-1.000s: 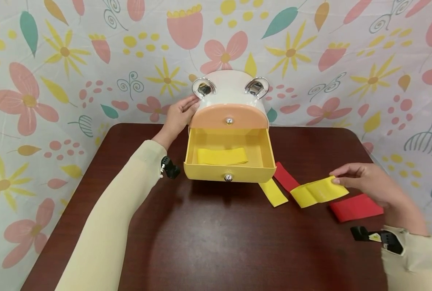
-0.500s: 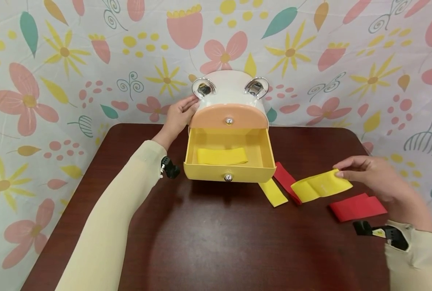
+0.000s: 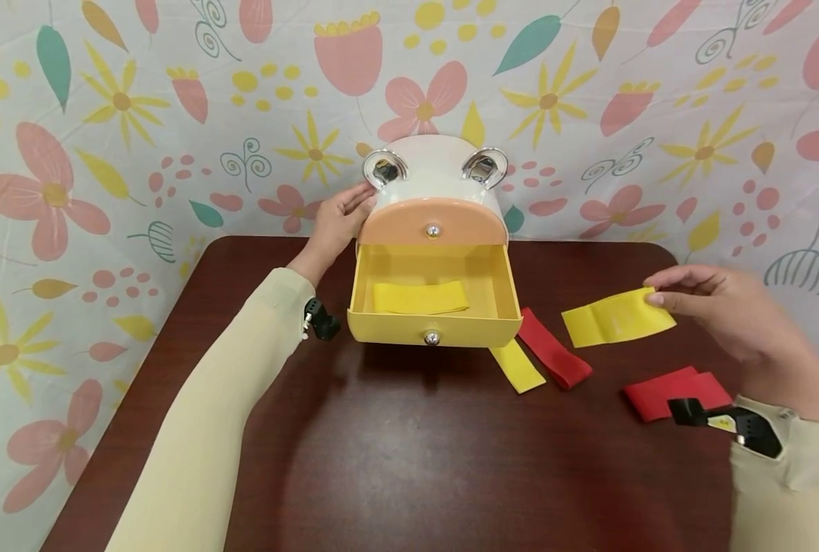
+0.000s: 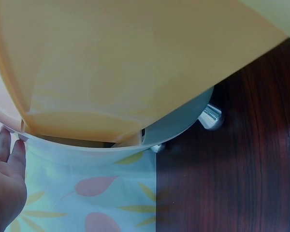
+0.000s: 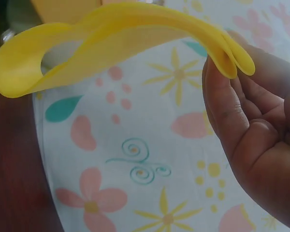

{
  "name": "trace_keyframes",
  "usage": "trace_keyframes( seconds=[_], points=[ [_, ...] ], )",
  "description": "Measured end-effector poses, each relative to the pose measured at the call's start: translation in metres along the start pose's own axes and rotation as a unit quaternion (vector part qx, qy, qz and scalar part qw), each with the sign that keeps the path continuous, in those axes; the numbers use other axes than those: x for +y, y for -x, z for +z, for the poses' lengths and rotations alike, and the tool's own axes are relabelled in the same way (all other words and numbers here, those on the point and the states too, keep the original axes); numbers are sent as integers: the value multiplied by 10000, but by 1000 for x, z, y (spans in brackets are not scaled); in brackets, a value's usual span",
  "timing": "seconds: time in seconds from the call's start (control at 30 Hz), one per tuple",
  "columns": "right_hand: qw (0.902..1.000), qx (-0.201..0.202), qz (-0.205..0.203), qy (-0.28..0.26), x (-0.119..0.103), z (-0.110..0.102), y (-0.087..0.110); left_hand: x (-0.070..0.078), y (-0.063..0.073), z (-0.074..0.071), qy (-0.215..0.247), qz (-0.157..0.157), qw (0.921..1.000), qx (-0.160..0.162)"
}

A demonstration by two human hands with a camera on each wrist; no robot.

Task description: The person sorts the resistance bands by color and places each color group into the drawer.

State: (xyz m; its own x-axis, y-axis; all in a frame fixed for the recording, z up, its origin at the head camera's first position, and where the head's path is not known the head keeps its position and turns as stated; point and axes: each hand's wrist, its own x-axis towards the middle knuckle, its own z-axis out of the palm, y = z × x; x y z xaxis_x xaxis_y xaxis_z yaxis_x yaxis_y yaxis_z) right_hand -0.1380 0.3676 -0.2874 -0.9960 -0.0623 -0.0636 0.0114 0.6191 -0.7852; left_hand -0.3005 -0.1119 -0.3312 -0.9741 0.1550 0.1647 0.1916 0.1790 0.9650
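A small white drawer box (image 3: 433, 165) with two chrome eye shapes stands at the back of the table. Its lower yellow drawer (image 3: 389, 328) is pulled out, and a flat yellow band (image 3: 419, 297) lies inside. The fingers of my left hand (image 3: 333, 226) rest straight against the box's left side; the left wrist view shows them at its edge (image 4: 9, 166). Off to the right, my right hand (image 3: 741, 322) pinches one end of a yellow elastic loop band (image 3: 613, 318) between thumb and fingers. The band hangs in the air, its loop visible in the right wrist view (image 5: 130, 29).
A red band (image 3: 553, 353) and another yellow band (image 3: 518, 368) lie on the dark wooden table (image 3: 409, 460) right of the drawer. A folded red band (image 3: 672, 391) lies below my right hand. A flowered cloth (image 3: 244, 100) hangs behind the table.
My right hand has lifted the yellow loop band up and slightly to the right, away from the red band that it overlapped. The left hand and the drawer box stay put.
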Motion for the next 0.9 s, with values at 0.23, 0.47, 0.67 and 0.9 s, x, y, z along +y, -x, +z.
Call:
trace_keyframes(
  seconds=[0.23, 0.47, 0.67, 0.9],
  points=[
    [9999, 83, -84, -70, -21, 5, -6, 0, 0, 1, 15, 40, 10000, 19],
    [9867, 3, -620, -1505, -41, 10, -14, 2, 1, 0, -33, 91, 9999, -35],
    [9438, -307, -1196, -3066, -65, 17, -24, 2, 1, 1, -84, 255, 9996, -53],
    [9431, -266, -1299, -3049, -102, 35, -35, 2, 0, 1, -73, 175, 9998, -59]
  ],
)
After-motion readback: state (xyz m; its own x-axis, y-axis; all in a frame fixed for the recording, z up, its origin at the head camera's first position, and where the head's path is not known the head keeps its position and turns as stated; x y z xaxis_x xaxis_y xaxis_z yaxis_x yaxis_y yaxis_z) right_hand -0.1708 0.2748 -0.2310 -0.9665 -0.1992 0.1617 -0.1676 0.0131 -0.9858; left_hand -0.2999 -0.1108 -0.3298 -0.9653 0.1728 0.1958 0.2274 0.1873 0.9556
